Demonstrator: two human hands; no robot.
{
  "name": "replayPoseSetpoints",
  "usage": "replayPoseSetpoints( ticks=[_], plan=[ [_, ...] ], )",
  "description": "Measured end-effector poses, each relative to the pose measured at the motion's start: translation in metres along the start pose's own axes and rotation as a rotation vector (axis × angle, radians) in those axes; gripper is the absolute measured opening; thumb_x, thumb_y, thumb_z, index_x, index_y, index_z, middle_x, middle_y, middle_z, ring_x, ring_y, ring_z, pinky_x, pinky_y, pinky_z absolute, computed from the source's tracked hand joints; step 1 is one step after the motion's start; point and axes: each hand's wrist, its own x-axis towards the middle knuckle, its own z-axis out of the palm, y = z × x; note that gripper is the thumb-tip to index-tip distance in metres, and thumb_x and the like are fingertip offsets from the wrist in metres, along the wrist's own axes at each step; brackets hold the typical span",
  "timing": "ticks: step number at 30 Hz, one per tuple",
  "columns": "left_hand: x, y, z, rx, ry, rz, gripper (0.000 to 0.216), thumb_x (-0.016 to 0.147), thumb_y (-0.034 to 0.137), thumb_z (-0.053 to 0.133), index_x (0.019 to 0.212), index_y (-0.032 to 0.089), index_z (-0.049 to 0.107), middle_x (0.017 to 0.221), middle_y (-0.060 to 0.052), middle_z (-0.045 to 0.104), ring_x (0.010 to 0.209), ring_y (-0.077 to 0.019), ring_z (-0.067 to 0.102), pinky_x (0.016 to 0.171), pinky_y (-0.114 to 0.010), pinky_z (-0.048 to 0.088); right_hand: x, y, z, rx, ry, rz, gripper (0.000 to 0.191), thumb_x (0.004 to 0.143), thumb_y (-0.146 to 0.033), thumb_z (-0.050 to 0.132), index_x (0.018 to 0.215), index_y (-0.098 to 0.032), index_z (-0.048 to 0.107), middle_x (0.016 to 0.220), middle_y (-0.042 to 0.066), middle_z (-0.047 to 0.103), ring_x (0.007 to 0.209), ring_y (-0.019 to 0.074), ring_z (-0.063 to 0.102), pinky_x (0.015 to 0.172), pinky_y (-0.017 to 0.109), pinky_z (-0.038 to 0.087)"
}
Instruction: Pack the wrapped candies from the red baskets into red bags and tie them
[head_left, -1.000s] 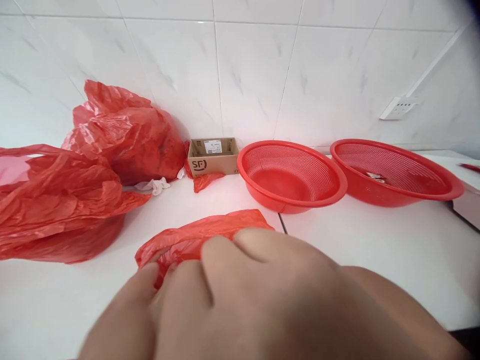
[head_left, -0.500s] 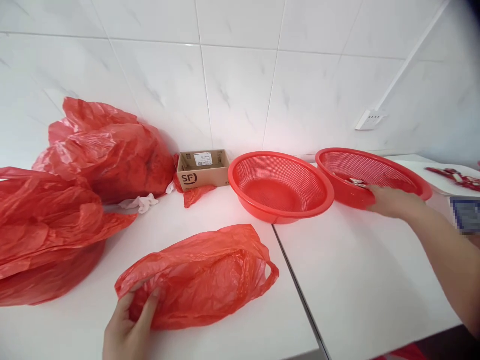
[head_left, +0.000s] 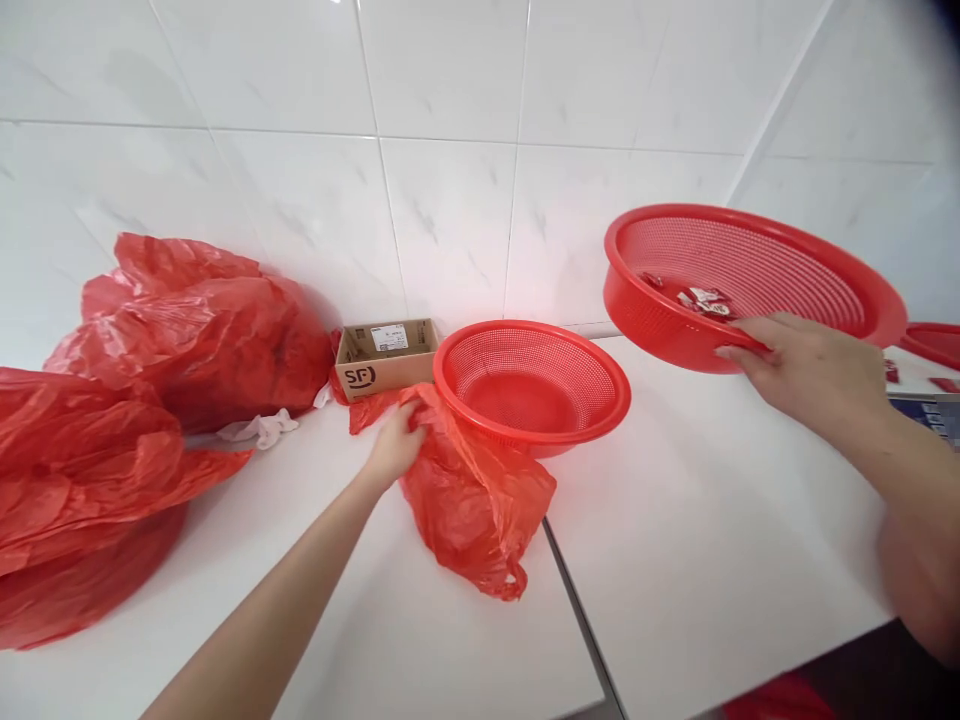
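My left hand point(head_left: 397, 442) is closed on the top edge of a thin red plastic bag point(head_left: 472, 510), which hangs crumpled against the front of a red mesh basket point(head_left: 532, 450) standing on the table. With thumb and fingers my right hand point(head_left: 806, 365) grips the near rim of a second red mesh basket point(head_left: 667, 330), raised off the table and tilted. Several small red-and-white wrapped pieces point(head_left: 705, 300) lie at the bottom of this raised basket. Part of its inside is hidden by its own near wall.
Two large red plastic bags, a full one point(head_left: 210, 330) and a nearer one point(head_left: 82, 510), stand at the left. A small cardboard box point(head_left: 386, 370) and a crumpled white cloth point(head_left: 262, 428) sit beside them. Behind rises a tiled wall point(head_left: 450, 220). A seam point(head_left: 577, 600) divides the white tabletop.
My left hand has carried the bag's edge up and away toward the standing basket. My right hand has lifted the second basket off the table by its rim.
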Motion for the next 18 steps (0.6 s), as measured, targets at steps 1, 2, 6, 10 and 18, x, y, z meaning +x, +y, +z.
replayPoseSetpoints(
  ticks=[1,2,6,10,18],
  plan=[
    [0.005,0.008,0.018,-0.024,-0.054,0.021,0.034,0.087,0.019,0.053,0.12,0.014,0.061,0.126,-0.014,0.065,0.115,-0.0257,0.061,0.099,-0.041,0.047,-0.003,-0.007,-0.013,0.019,0.055,-0.055,0.032,0.093,-0.043,0.051,0.114,-0.023,0.066,0.101,0.008,0.071,0.085,0.0212,0.061,0.049,0.03,0.028],
    [0.008,0.016,0.036,-0.042,-0.093,0.037,0.032,0.09,0.022,0.054,0.119,0.014,0.061,0.123,-0.013,0.066,0.112,-0.0252,0.063,0.096,-0.042,0.049,-0.006,-0.014,-0.025,0.04,0.109,-0.107,0.032,0.093,-0.043,0.052,0.111,-0.022,0.067,0.098,0.008,0.071,0.083,0.0205,0.062,0.048,0.029,0.027],
    [-0.001,0.046,0.092,-0.08,-0.271,0.131,0.029,0.091,0.032,0.06,0.115,0.015,0.062,0.119,-0.01,0.065,0.107,-0.024,0.063,0.094,-0.047,0.05,-0.016,-0.052,-0.069,0.186,0.267,-0.279,0.027,0.092,-0.042,0.055,0.106,-0.022,0.067,0.095,0.004,0.073,0.077,0.0178,0.064,0.05,0.027,0.032],
    [-0.026,0.065,0.107,-0.108,-0.436,0.247,0.038,0.085,0.011,0.059,0.122,0.017,0.061,0.127,-0.011,0.064,0.114,-0.0243,0.061,0.1,-0.045,0.046,-0.026,-0.099,-0.094,0.422,0.215,-0.444,0.021,0.092,-0.031,0.053,0.106,-0.023,0.066,0.097,0.003,0.074,0.076,0.017,0.066,0.056,0.026,0.039],
    [-0.107,0.032,-0.007,-0.1,-0.528,0.16,0.065,0.069,0.002,0.042,0.127,0.022,0.064,0.133,-0.005,0.064,0.121,-0.0254,0.06,0.102,-0.038,0.048,-0.072,-0.169,-0.081,0.653,0.003,-0.734,0.033,0.083,-0.006,0.046,0.101,-0.022,0.069,0.084,0.003,0.071,0.06,0.0138,0.056,0.055,0.027,0.034]
  ],
)
